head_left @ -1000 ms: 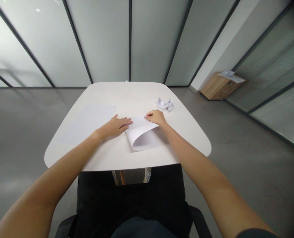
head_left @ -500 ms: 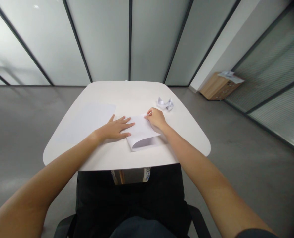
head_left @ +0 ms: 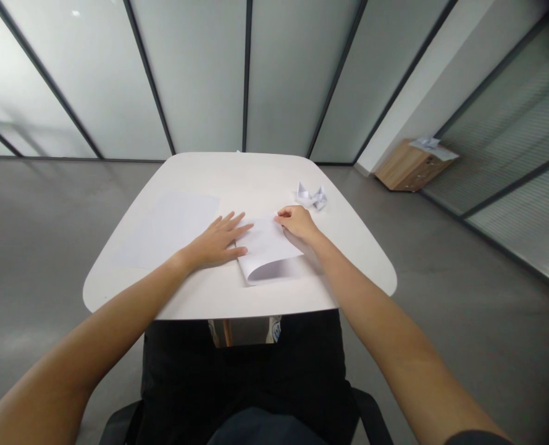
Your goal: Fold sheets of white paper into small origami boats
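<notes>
White paper sheet (head_left: pixel 267 247), folded over, lying mid-table near front edge of table (head_left: pixel 186 296); right hand (head_left: pixel 296 224) curled down on sheet's far edge, grip unclear; left hand (head_left: pixel 213 242) open flat, fingers spread, just at sheet's left edge, holding nothing.

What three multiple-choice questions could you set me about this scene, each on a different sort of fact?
1. Where is the small folded paper figure? A on the floor; B on the table, beyond the right hand; C on the person's lap.
2. What colour is the tabletop? A white; B black; C red.
3. What state is the paper sheet under the right hand in? A crumpled into a ball; B torn in two; C bent over in a rounded fold.

Answers: 1 B, it sits past the fingers. 2 A, the bare top shows white. 3 C, its near end curves over.
</notes>
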Demonstrator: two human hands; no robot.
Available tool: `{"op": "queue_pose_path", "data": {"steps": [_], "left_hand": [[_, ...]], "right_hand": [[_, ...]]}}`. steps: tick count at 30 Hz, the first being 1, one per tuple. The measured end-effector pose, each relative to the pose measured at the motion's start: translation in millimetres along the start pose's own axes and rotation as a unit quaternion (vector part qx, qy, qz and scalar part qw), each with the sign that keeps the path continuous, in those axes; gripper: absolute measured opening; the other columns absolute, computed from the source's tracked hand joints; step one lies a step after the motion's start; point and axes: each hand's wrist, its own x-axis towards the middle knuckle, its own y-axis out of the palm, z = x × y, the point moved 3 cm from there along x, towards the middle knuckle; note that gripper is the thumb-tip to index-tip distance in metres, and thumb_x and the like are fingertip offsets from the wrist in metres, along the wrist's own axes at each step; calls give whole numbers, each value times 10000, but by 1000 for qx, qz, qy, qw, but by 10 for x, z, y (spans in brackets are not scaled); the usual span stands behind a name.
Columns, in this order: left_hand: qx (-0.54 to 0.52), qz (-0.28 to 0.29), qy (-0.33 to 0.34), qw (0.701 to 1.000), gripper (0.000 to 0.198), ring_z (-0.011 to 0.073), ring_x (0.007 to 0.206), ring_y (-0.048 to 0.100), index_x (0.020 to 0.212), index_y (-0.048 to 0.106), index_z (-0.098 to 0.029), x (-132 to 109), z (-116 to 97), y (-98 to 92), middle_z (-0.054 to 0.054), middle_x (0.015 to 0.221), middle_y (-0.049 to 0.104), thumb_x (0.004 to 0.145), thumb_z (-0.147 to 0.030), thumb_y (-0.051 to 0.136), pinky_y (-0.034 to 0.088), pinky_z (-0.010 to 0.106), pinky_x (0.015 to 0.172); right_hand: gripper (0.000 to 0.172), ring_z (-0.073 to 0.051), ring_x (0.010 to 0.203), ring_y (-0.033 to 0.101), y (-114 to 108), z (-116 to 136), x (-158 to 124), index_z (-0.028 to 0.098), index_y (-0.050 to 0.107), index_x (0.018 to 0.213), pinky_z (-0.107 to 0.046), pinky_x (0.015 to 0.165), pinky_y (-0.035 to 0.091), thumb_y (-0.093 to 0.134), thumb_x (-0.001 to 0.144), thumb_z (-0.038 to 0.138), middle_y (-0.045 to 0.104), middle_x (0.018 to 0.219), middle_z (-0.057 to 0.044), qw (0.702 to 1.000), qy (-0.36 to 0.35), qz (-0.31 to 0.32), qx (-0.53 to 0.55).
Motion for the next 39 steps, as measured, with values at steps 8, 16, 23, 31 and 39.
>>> {"op": "queue_pose_path", "data": {"steps": [8,16,23,31,39], "left_hand": [[-309,-190,-208,908,950,319,1306,644,1666,269,-209,126,216,-192,251,1588,497,896,-492,748,497,510,1123],[-562,-66,-225,793,459,287,1126,743,1205,719,-143,58,16,-152,163,1216,775,807,-326,857,558,486,1076],[-565,-82,-259,779,408,302,1144,740,1143,729,-154,59,102,-94,145,1151,796,774,-255,870,574,514,1063],[-566,-72,-251,782,382,303,1155,737,1143,733,-168,59,136,-71,141,1187,789,793,-253,860,566,522,1084],[-577,-64,-257,773,471,290,1160,730,1201,711,-131,61,145,-64,148,1210,781,777,-240,887,543,489,1108]], "right_hand": [[260,-133,720,673,15,129,-83,171,738,819,-265,727,574,893,662,307,750,816,-12,944,69,43,319],[300,-168,762,731,44,277,-184,171,781,852,-292,758,600,921,662,356,793,865,-51,927,64,30,369],[235,-172,725,731,26,339,-230,158,792,817,-303,736,619,922,680,298,797,839,-68,926,69,25,370],[231,-176,723,728,24,344,-234,155,802,804,-311,731,623,922,669,299,793,820,-67,929,48,18,366],[351,-164,707,709,19,346,-231,149,784,794,-312,730,617,970,592,367,778,800,-53,935,42,6,352]]}}
